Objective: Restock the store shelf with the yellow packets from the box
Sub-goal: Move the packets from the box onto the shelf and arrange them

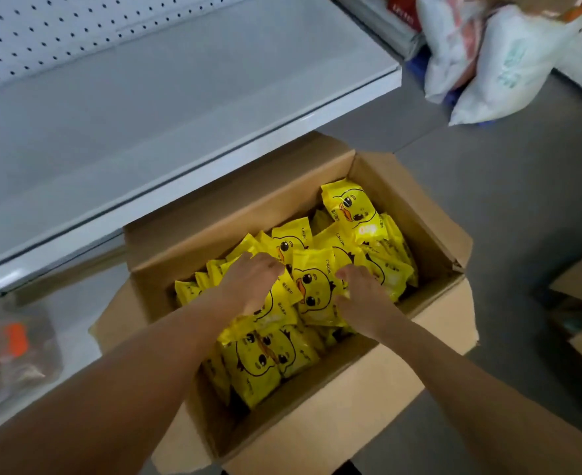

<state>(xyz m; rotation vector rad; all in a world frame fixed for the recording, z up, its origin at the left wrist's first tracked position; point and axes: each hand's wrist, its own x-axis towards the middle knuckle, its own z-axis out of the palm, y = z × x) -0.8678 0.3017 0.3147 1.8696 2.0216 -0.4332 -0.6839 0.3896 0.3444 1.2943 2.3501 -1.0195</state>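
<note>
Packets [311, 289] fill the open box [351, 399] on the floor, just near the bare white shelf [145, 125]. Left hand [253, 284] and right hand [359, 294] curl down into the pile, seemingly gripping 1 bunch between them. Best squeeze inward evenly, lift straight, then swing left.

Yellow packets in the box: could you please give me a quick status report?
Left hand and right hand both down among the yellow packets in the box, grip unclear. Shelf above bare. Nothing blocking.
</note>
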